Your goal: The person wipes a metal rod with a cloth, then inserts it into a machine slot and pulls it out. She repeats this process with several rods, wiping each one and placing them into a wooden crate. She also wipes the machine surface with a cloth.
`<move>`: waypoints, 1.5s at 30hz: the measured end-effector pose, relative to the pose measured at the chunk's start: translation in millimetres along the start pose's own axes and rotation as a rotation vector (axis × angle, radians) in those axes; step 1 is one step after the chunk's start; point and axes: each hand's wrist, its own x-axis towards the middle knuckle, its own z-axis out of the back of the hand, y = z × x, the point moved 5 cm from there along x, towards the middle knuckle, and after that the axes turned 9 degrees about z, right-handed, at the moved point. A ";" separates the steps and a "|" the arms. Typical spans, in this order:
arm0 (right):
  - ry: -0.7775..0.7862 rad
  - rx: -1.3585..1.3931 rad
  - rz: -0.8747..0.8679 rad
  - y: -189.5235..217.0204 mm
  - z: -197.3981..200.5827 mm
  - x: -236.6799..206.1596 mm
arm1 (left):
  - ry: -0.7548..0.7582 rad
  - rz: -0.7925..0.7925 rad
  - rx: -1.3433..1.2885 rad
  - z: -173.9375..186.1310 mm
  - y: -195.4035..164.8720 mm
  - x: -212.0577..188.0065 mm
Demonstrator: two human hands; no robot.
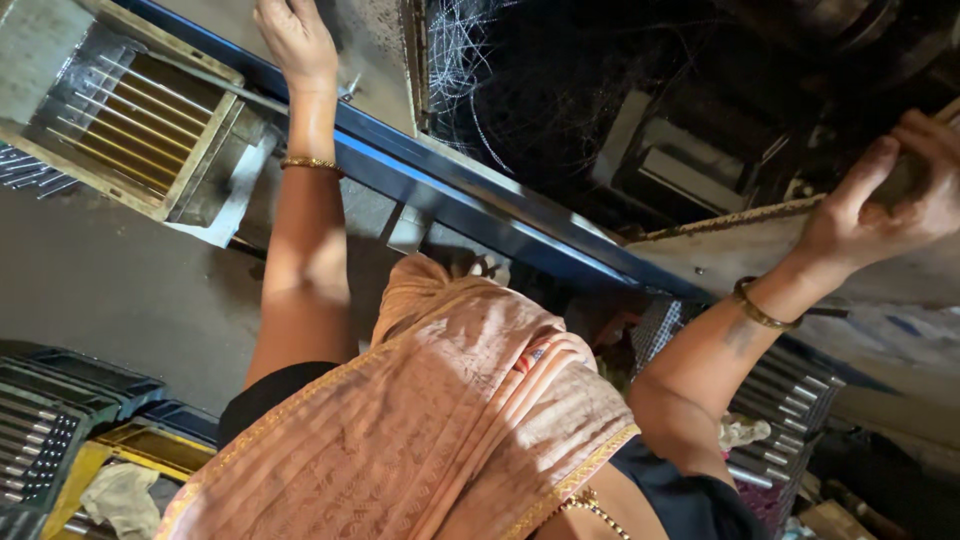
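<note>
I see the hand point(297, 40) at top left lying open on the grey machine panel point(375, 50); the hand point(885, 195) at far right grips the worn ledge point(740, 245).

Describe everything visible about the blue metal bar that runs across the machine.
The blue metal bar is a long, straight painted rail crossing the frame diagonally from upper left to lower right. Its paint looks glossy with scuffed, dusty edges. It sits along the lower edge of a grey metal panel, below a dark opening strung with fine threads. One forearm crosses in front of it; that hand rests on the panel beyond it.
</note>
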 end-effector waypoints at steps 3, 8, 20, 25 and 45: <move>-0.048 -0.018 0.016 0.2 0.8 0.8 | 0.057 -0.040 -0.296 6.0 -15.8 1.4; -0.088 0.017 -0.074 -5.5 -0.8 -0.7 | 0.100 -0.059 -0.335 12.8 -34.2 2.7; -0.058 -0.096 0.053 -6.8 -4.5 1.6 | 0.093 -0.056 -0.350 8.9 -26.6 1.6; -0.037 -0.102 0.024 -3.7 -5.6 -1.6 | 0.080 -0.078 -0.334 10.9 -31.1 1.3; -0.040 -0.126 0.139 -8.1 1.0 -7.2 | 0.081 -0.057 -0.349 6.5 -14.0 -5.4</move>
